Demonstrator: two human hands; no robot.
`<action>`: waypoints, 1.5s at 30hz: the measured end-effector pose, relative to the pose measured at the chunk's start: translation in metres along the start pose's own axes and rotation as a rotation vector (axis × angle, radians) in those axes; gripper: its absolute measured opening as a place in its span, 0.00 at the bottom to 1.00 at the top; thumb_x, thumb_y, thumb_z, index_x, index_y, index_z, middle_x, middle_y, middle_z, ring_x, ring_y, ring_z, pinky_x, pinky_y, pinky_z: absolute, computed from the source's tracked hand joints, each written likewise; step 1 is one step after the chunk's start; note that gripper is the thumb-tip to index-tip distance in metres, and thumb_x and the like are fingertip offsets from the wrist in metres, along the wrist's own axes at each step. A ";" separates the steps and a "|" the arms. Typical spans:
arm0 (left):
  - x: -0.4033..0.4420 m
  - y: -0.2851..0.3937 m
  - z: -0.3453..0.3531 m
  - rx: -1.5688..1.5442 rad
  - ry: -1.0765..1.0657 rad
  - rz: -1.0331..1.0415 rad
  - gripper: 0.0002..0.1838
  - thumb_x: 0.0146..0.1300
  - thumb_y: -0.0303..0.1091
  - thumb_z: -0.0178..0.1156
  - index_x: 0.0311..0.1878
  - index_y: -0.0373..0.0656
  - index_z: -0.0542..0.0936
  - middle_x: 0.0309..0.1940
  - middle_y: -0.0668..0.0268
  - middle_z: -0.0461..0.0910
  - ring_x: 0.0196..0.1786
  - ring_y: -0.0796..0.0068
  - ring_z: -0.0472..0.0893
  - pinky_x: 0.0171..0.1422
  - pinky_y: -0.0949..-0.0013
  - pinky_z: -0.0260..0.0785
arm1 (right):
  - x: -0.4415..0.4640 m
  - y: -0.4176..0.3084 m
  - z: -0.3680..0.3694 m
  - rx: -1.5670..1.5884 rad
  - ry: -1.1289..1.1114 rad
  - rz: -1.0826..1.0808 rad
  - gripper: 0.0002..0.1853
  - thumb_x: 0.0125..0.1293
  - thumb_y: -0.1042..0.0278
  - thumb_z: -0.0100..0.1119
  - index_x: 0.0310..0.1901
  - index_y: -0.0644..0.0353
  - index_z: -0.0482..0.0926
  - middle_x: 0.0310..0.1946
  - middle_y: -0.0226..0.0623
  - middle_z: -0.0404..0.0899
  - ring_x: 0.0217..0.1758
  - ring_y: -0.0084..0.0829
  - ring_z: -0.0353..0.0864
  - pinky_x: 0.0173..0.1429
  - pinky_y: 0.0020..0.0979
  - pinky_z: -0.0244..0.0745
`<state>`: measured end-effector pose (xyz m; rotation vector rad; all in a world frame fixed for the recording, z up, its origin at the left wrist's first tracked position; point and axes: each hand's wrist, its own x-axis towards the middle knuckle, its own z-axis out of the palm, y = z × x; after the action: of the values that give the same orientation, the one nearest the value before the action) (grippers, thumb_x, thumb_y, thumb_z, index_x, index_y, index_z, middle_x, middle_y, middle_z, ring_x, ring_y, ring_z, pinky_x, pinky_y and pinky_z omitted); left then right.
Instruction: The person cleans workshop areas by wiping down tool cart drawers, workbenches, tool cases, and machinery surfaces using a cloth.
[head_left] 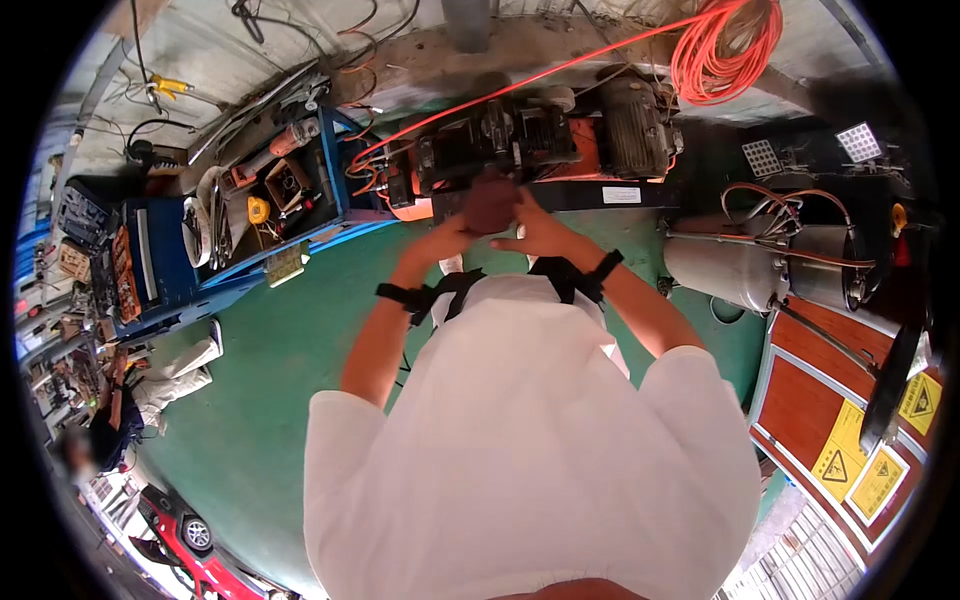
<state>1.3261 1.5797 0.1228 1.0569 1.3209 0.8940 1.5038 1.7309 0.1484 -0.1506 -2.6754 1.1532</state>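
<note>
Both my hands are stretched out in front of me, close to a black machine with a motor-like body. A dark reddish-brown piece, rounded in outline, sits between them; its kind I cannot make out. My left hand, slightly blurred, grips its left side. My right hand has its fingers against the right side, with the thumb stretched out below. The far fingertips are partly hidden by the piece. Black bands are strapped round both wrists.
A blue workbench with tools stands left. Right are a ribbed motor, a metal tank with hoses and a wooden cabinet with warning labels. A coiled orange hose hangs above. Another person is at far left, near a red car.
</note>
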 end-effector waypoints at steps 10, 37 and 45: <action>0.116 0.050 0.114 0.925 0.026 0.001 0.23 0.59 0.38 0.61 0.58 0.44 0.76 0.59 0.50 0.74 0.63 0.46 0.71 0.67 0.52 0.65 | -0.125 0.135 -0.063 0.581 0.194 0.440 0.28 0.53 0.73 0.65 0.58 0.58 0.74 0.63 0.49 0.65 0.63 0.50 0.69 0.65 0.43 0.70; 0.051 -0.084 0.060 0.926 0.318 -0.787 0.38 0.66 0.32 0.48 0.76 0.35 0.45 0.75 0.35 0.38 0.75 0.31 0.44 0.77 0.48 0.49 | -0.215 0.264 -0.057 -0.119 0.255 0.376 0.31 0.41 0.79 0.65 0.54 0.60 0.75 0.58 0.51 0.74 0.63 0.51 0.72 0.64 0.44 0.70; 0.051 -0.088 0.057 0.870 0.344 -0.702 0.38 0.63 0.32 0.48 0.74 0.30 0.48 0.73 0.30 0.41 0.74 0.27 0.45 0.77 0.44 0.46 | -0.302 0.356 -0.115 -0.209 0.138 1.006 0.20 0.58 0.64 0.60 0.52 0.59 0.77 0.51 0.52 0.79 0.58 0.47 0.78 0.61 0.43 0.73</action>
<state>1.3809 1.5964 0.0206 0.9521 2.2768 -0.0815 1.8268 2.0018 -0.0836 -1.6721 -2.5705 0.9666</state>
